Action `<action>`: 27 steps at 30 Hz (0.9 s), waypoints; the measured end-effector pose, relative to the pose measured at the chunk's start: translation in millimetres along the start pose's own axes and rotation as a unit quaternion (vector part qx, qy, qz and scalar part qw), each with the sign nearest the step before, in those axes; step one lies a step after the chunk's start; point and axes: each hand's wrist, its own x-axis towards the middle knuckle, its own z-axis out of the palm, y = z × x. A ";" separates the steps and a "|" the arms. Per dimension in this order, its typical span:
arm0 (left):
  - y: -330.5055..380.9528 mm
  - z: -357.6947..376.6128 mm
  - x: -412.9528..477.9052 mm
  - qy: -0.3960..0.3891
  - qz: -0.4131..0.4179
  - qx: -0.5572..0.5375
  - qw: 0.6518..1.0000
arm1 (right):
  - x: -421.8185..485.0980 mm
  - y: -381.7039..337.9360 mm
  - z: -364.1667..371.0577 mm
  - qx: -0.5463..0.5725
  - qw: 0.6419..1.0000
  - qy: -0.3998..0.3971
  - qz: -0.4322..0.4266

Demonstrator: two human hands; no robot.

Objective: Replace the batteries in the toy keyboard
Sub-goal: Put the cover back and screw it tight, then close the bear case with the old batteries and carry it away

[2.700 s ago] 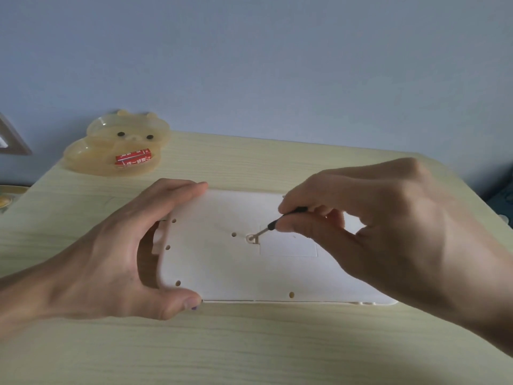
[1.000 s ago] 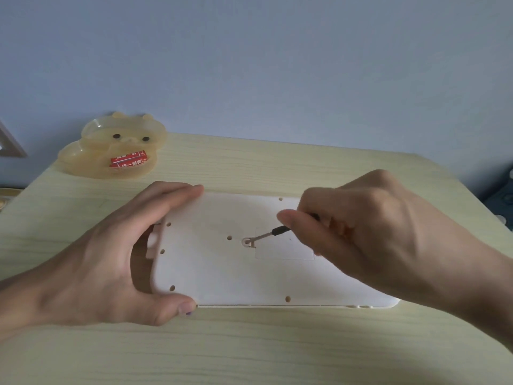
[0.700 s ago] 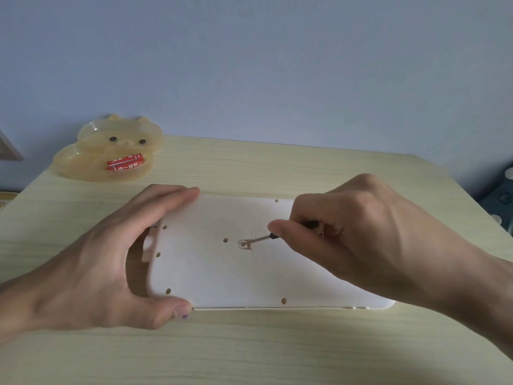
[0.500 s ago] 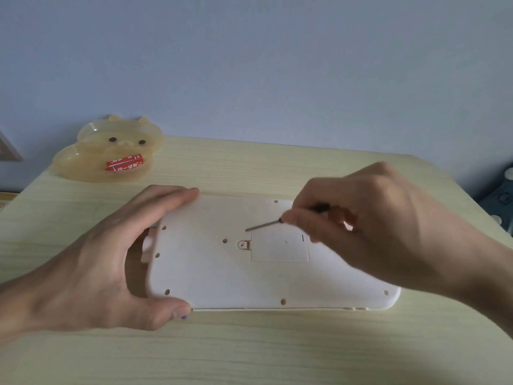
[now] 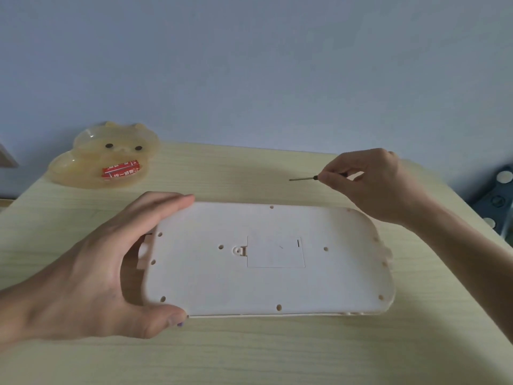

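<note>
The white toy keyboard point(image 5: 266, 284) lies face down on the table. Its rectangular battery cover point(image 5: 275, 252) sits closed in the middle of the back, with a screw tab point(image 5: 239, 250) at its left edge. My left hand point(image 5: 91, 276) grips the keyboard's left end, fingers on the far edge and thumb on the near edge. My right hand point(image 5: 369, 182) is raised beyond the keyboard's far right corner and pinches a small screwdriver point(image 5: 304, 178), tip pointing left. Red batteries point(image 5: 121, 169) lie in a translucent bear-shaped dish point(image 5: 83, 168) at the far left.
The pale wooden table point(image 5: 249, 354) ends at a blue wall behind. A dark blue object with pale dots point(image 5: 498, 195) stands off the table's right edge. A framed thing point(image 5: 7, 159) shows at the left border.
My right hand has lifted the screwdriver off the screw tab and carried it back and to the right, away from the keyboard. My left hand keeps its grip.
</note>
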 end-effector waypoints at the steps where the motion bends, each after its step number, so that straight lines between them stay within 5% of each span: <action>1: 0.7 -0.3 0.1 0.000 0.001 0.003 1.000 | 0.9 4.0 0.3 -0.001 1.000 -0.007 0.011; 21: 9.6 -18.4 6.0 -0.016 0.006 0.007 1.000 | 10.2 4.8 2.1 -0.015 0.993 -0.070 0.090; 27: -28.3 -98.0 48.7 0.108 -0.037 0.049 0.992 | 28.5 -19.3 11.6 0.004 0.997 -0.063 0.053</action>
